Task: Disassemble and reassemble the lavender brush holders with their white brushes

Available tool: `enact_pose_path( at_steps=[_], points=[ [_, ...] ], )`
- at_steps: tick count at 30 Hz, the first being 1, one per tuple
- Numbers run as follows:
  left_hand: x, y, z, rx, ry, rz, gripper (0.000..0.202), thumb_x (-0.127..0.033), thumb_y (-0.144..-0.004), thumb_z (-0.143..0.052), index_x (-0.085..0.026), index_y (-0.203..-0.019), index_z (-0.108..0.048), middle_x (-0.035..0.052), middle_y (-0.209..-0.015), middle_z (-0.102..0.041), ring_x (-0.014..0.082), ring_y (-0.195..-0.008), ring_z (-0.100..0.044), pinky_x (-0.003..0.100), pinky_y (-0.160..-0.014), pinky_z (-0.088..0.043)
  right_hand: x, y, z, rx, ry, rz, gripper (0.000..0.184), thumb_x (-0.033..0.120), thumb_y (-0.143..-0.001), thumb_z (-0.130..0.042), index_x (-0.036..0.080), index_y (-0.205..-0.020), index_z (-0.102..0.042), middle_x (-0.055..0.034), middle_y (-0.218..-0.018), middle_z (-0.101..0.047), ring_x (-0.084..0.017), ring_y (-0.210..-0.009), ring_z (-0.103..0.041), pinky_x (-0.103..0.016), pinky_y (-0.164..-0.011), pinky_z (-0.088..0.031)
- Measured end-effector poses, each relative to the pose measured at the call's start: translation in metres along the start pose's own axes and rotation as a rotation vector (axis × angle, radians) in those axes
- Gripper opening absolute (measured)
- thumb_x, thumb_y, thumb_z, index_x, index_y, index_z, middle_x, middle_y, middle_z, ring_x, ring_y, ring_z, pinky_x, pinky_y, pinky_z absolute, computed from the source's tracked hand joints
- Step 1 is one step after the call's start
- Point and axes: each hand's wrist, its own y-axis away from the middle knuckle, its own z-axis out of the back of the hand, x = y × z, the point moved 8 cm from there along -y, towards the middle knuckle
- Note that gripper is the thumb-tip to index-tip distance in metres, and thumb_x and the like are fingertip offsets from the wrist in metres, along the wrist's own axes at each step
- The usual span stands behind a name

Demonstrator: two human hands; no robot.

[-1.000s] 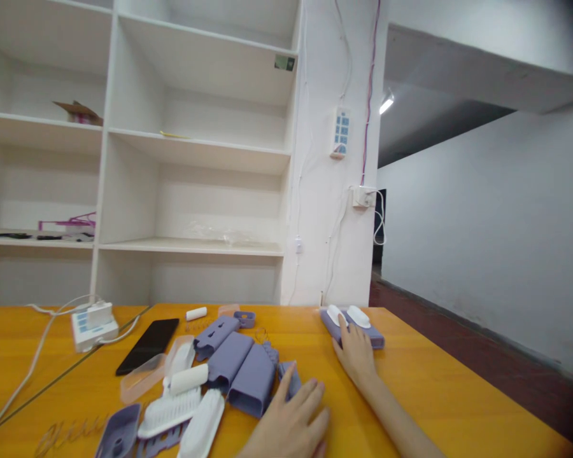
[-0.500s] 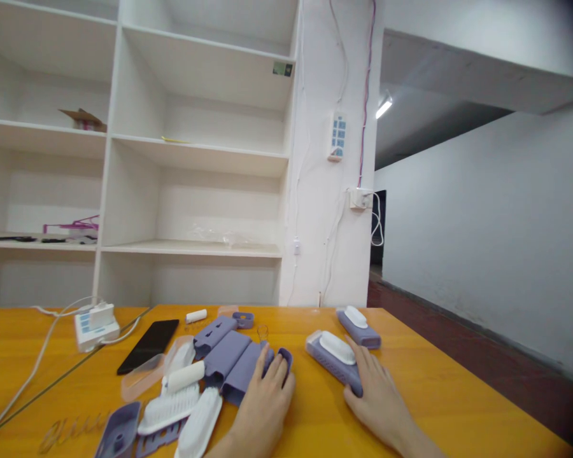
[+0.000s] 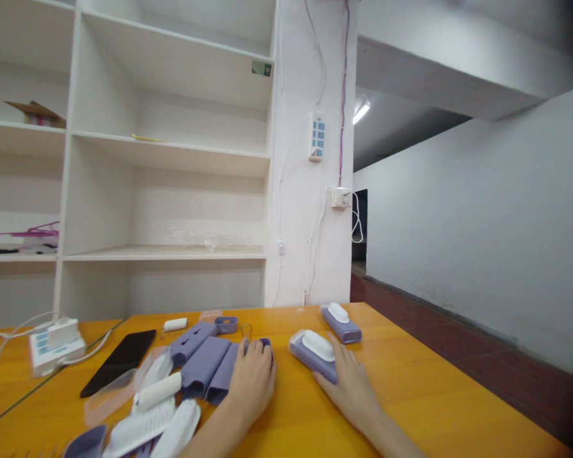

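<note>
My left hand [image 3: 254,378] is closed over a small purple plastic piece [image 3: 266,342], mostly hidden under the fingers. Beside it lie several purple plastic sleeves [image 3: 205,361], the nearest partly behind this hand. My right hand [image 3: 352,381] grips the near end of a purple case [image 3: 310,357] with a white oval pad on top, which rests on the table. Just behind that stands a similar purple case [image 3: 346,332] with a white oval pad. White ridged oval parts [image 3: 143,427] and a white cylinder [image 3: 157,392] lie left of my left hand.
A black phone [image 3: 119,362] and a white power strip [image 3: 57,346] with cables are at the left. Clear covers [image 3: 107,397], a small white cylinder [image 3: 175,324] and a purple end piece [image 3: 226,325] lie around the pile. White shelves [image 3: 172,252] stand behind the orange table [image 3: 410,388].
The view has turned to the right, so everything sits further left. My left fingers now cover more of the small purple piece. My right hand stays on the same case.
</note>
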Motion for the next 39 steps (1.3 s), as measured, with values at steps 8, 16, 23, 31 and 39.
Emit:
enact_pose_path(
  at_steps=[8,16,23,31,39],
  points=[
    [0.040,-0.017,0.008,0.049,0.003,0.134,0.035,-0.034,-0.098,-0.065,-0.018,-0.129,-0.060,0.0096,-0.132,-0.063,0.0258,-0.112,-0.065,0.048,-0.094,-0.056,0.006,0.002,0.007,0.023,-0.032,-0.007,0.074,0.041,-0.085,-0.059,0.013,-0.151,-0.040,-0.0158,-0.143,-0.056,-0.035,-0.129,-0.052,-0.041,-0.109,-0.038],
    [0.088,-0.053,0.011,0.147,0.094,0.113,0.035,-0.034,-0.098,-0.065,-0.018,-0.128,-0.060,0.0091,-0.128,-0.064,0.0245,-0.107,-0.067,0.045,-0.089,-0.058,0.008,0.002,0.012,0.022,-0.025,-0.005,0.071,0.039,-0.084,-0.060,0.017,-0.149,-0.042,-0.0131,-0.143,-0.057,-0.035,-0.126,-0.054,-0.042,-0.107,-0.039],
    [0.057,-0.034,0.023,0.130,0.189,-0.100,0.031,-0.041,-0.103,-0.051,-0.019,-0.118,-0.067,0.0108,-0.117,-0.070,0.0278,-0.112,-0.065,0.047,-0.101,-0.050,0.007,0.002,0.012,0.022,-0.028,0.001,0.072,0.038,-0.084,-0.060,0.017,-0.150,-0.041,-0.0138,-0.141,-0.058,-0.036,-0.125,-0.054,-0.043,-0.105,-0.040],
    [0.056,0.030,0.029,0.237,0.354,-0.308,0.055,-0.059,-0.086,-0.069,-0.034,-0.135,-0.060,0.0052,-0.152,-0.052,0.0305,-0.139,-0.049,0.042,-0.118,-0.038,0.007,0.003,0.011,0.033,-0.049,0.003,0.072,0.039,-0.085,-0.059,0.017,-0.151,-0.039,-0.0137,-0.140,-0.058,-0.034,-0.126,-0.053,-0.042,-0.106,-0.040],
    [0.076,-0.005,0.036,0.093,0.354,-0.302,0.028,-0.030,-0.104,-0.049,-0.031,-0.126,-0.067,0.0037,-0.135,-0.066,0.0232,-0.130,-0.056,0.038,-0.116,-0.040,0.009,0.003,0.013,0.047,-0.063,-0.006,0.069,0.038,-0.083,-0.058,0.018,-0.148,-0.043,-0.0132,-0.146,-0.054,-0.036,-0.128,-0.051,-0.044,-0.108,-0.038]
  ],
)
